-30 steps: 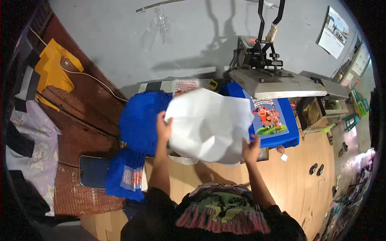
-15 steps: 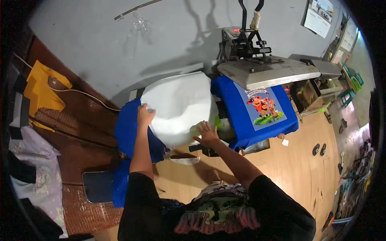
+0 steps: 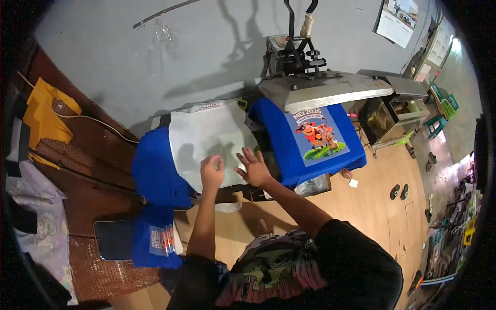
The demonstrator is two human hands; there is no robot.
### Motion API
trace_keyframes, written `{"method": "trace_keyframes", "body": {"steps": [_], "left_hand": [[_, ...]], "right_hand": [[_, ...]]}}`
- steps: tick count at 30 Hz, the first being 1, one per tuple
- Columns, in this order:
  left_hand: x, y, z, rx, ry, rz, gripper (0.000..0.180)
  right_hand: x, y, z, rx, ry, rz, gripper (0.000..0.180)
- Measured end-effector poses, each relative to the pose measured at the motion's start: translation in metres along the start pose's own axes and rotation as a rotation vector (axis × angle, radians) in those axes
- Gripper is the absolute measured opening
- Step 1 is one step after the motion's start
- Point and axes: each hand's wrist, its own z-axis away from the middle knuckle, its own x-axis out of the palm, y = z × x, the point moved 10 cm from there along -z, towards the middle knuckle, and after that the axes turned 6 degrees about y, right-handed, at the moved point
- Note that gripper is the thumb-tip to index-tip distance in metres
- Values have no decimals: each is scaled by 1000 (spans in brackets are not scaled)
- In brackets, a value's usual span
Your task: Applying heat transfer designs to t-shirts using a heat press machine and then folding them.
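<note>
A white sheet [image 3: 199, 139] lies over the left part of a blue cloth [image 3: 157, 168], its lower edge towards me. My left hand [image 3: 212, 173] is above the sheet's lower middle, fingers loosely bent and apart, with nothing visible in them. Beside it, my right hand [image 3: 254, 169] spreads its fingers at the sheet's lower right edge. Further right, a blue shirt [image 3: 283, 155] is laid under the raised top plate [image 3: 336, 93] of a heat press. A colourful cartoon cow print [image 3: 321, 138] shows on that shirt.
The press handle [image 3: 292, 23] rises against the grey wall. At lower left are a dark phone [image 3: 113, 240] and a folded blue printed cloth [image 3: 147, 243] on a brown woven surface. Yellow cloth [image 3: 51, 113] lies at far left. An open box [image 3: 382, 121] stands right of the press.
My left hand has left the sheet's left edge and moved right, near my right hand. The sheet has settled flatter, uncovering a printed strip behind it. The whole view has shifted slightly.
</note>
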Motion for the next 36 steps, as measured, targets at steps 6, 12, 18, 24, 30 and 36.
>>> {"method": "trace_keyframes", "body": {"steps": [6, 12, 18, 24, 30, 36], "left_hand": [[115, 91, 40, -25, -220, 12, 40], [241, 71, 102, -981, -366, 691, 69], [251, 80, 107, -1110, -140, 1228, 67], [220, 43, 94, -1253, -21, 1056, 57], [162, 78, 50, -940, 7, 995, 45], [78, 164, 39, -590, 345, 1269, 27]], "right_hand": [[-153, 125, 60, 119, 349, 287, 63], [-268, 337, 146, 510, 413, 440, 62], [-241, 536, 190, 922, 236, -411, 63], [-143, 518, 162, 916, -368, -1708, 57], [-257, 495, 130, 624, 86, -1588, 49], [-369, 458, 138, 339, 281, -1538, 42]]}}
